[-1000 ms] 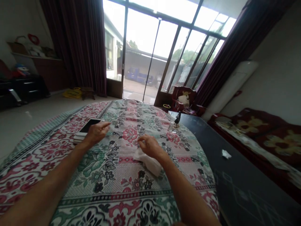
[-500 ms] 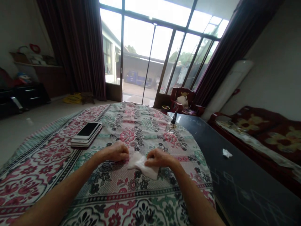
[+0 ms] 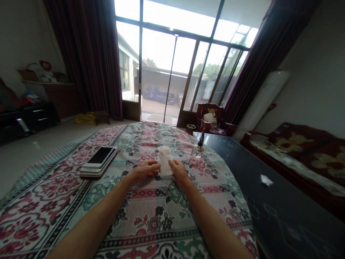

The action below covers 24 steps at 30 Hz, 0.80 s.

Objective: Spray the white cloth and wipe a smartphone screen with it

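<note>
Floral tablecloth (image 3: pixel 48 212), glass doors (image 3: pixel 159 72) beyond | left hand (image 3: pixel 145 170) and right hand (image 3: pixel 179 172) close together, fingers touching opposite sides of a folded white tissue (image 3: pixel 165 160), grip unclear | tissue on cloth between hands | stacked smartphones (image 3: pixel 99 161) left of left hand, dark screen up | white paper scrap (image 3: pixel 266 180) on black tabletop (image 3: pixel 283 223)

Glass doors (image 3: pixel 159 68), dark curtains (image 3: pixel 91 61), red sofa (image 3: pixel 293 147).
</note>
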### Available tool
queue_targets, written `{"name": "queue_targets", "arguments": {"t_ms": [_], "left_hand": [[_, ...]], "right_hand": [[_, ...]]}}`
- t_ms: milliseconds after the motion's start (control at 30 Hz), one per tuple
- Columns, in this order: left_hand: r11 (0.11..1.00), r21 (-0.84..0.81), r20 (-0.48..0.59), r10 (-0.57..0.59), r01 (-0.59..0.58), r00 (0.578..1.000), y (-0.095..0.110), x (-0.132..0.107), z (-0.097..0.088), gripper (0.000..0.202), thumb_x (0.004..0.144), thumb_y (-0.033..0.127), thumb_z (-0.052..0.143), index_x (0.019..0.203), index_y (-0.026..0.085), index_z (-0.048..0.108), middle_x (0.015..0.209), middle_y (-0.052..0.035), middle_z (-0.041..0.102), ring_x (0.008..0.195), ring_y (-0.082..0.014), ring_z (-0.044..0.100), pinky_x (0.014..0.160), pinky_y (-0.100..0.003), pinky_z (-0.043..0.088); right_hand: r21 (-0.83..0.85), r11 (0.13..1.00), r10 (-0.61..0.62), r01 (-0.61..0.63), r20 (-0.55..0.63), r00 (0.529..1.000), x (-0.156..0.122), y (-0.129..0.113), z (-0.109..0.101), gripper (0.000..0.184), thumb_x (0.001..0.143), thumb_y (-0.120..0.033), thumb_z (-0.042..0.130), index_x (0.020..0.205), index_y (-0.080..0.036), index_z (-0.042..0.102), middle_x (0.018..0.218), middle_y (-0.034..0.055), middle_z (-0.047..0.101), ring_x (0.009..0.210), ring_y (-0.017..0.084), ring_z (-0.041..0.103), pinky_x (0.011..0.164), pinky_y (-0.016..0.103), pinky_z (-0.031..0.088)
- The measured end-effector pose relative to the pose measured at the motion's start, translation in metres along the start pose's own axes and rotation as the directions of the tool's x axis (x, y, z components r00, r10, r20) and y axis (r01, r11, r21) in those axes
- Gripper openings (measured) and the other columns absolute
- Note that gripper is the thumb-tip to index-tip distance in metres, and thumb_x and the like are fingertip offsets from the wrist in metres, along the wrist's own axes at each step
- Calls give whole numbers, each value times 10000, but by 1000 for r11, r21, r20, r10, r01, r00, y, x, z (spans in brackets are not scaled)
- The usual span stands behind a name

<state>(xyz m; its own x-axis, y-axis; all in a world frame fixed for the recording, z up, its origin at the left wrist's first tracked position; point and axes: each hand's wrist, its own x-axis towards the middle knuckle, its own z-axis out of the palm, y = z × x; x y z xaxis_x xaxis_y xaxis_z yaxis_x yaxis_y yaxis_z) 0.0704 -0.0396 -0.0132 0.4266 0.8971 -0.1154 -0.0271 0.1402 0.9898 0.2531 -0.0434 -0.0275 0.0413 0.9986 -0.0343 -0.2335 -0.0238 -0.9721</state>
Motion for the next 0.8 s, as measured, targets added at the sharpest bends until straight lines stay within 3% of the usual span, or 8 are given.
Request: {"name": "queue_targets", "arguments": {"t_ms": [167,300,467,567,667,733,800], "left_hand": [[977,-212,-100,-30,8,995,-6,18,15,401,716,496,754,835,120,677,774,-92,701,609,-149,626,546,-229,457],[945,-327,-200,-63,-6,978,-9,25,16,316,734,415,758,785,117,668,682,-52,673,533,-119,586,500,-212,456],[933,-357,-155,-8,-48,988,-15,21,12,311,672,387,800,750,113,676,659,-46,668,537,-121,581,506,-215,467],[951,-305,-101,12,-42,995,-17,17,12,378,632,458,811,713,117,668,639,-52,661,526,-131,575,494,-226,441],[981,-191,-121,18,-41,992,-15,15,12,417,628,521,783,678,127,655,598,-39,632,498,-129,549,476,-231,400],[993,-71,-242,75,-95,967,-10,14,11,393,635,508,762,705,133,670,570,-11,601,477,-116,512,460,-224,365],[984,57,-401,179,-171,899,-3,12,9,344,647,462,738,766,143,689,567,17,579,478,-107,484,454,-217,342]], "right_hand": [[-48,998,-40,39,-8,999,2,14,2,432,642,-522,685,852,-148,643,677,3,644,581,136,539,536,249,427],[-45,999,-23,25,44,999,0,12,-1,407,684,-485,679,917,-152,653,731,10,672,596,133,550,550,245,428],[31,999,21,-28,191,981,-4,2,-5,423,749,-542,641,930,-160,668,780,31,694,622,147,586,578,258,443],[65,996,41,-61,281,959,-6,0,-6,440,764,-551,642,980,-168,669,821,43,706,670,168,623,625,285,476],[62,996,52,-72,278,959,-8,1,-5,425,696,-465,742,988,-162,676,825,48,712,690,172,638,673,299,494],[66,995,54,-73,249,967,-10,2,-5,424,652,-414,782,973,-157,681,818,50,714,689,174,642,685,304,498],[90,993,51,-72,219,974,-10,3,-4,415,635,-393,787,961,-158,684,809,44,716,680,175,644,681,306,500]]}}
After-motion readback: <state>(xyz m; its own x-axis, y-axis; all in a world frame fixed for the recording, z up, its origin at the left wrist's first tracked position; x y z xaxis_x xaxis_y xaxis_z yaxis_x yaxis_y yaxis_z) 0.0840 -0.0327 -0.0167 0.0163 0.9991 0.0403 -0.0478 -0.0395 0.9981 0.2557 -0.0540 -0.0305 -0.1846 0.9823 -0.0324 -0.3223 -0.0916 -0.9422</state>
